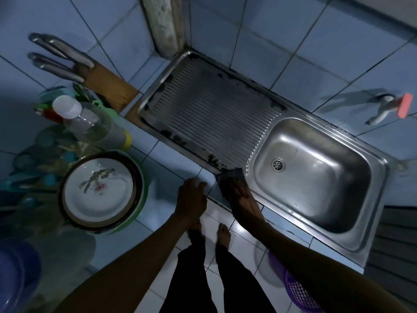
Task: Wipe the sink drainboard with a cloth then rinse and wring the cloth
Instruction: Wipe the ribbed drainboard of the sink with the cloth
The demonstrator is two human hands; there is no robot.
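- Dark cloth (233, 177) flat on the near corner of the drainboard (209, 114), just beside the sink bowl (327, 177).
- Pressed down under the right hand (244, 199), fingers straight on top.
- Left hand (191, 195) close by, loose on the tabletop (171, 154) edge, holding nothing.
- Long way of the drainboard running up and left, away from both hands.

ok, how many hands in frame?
2. The left hand rests on the tiled counter edge beside the sink drainboard's near corner; the right hand presses the cloth on that corner. Neither is hidden.
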